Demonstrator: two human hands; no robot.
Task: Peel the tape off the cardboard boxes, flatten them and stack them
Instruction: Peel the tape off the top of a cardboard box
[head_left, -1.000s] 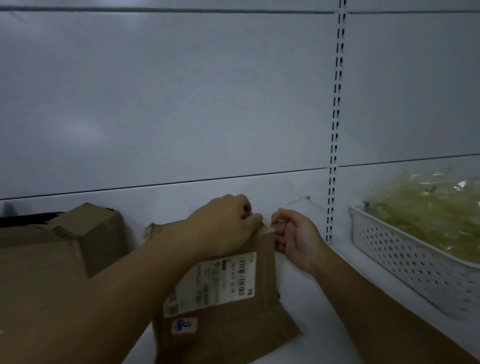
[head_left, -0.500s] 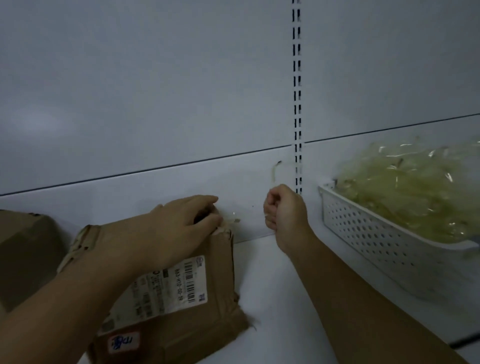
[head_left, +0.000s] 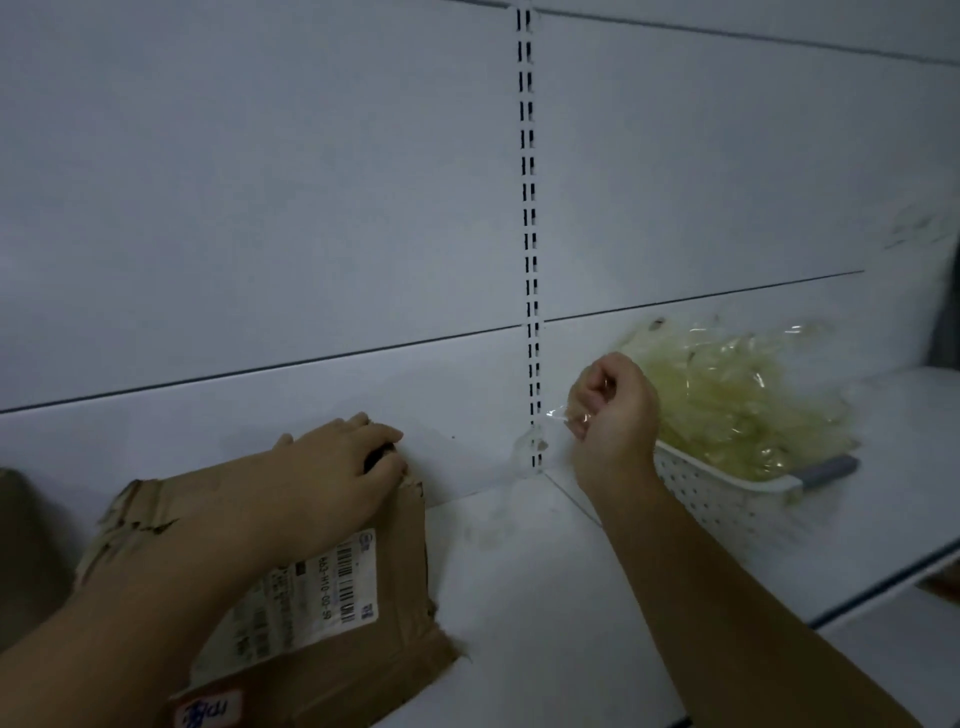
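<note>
A brown cardboard box (head_left: 374, 654) with a white shipping label stands on the white shelf at lower left. My left hand (head_left: 337, 467) grips its top far corner, fingers curled over the edge. My right hand (head_left: 613, 415) is raised to the right of the box, fist closed, pinching a strip of clear tape (head_left: 540, 436) that trails down and left from the fingers. The tape strip hangs free of the box. My right hand is just in front of the white basket.
A white perforated basket (head_left: 727, 499) heaped with crumpled clear tape (head_left: 737, 395) sits on the shelf at right. Another cardboard box (head_left: 21, 551) shows at the far left edge. A slotted upright (head_left: 530, 260) runs down the white back panel. The shelf's front edge (head_left: 883, 587) slants at right.
My right hand has pulled the tape strip away from the box and moved right and up toward the basket. My left hand keeps hold of the box corner. The view has shifted right.
</note>
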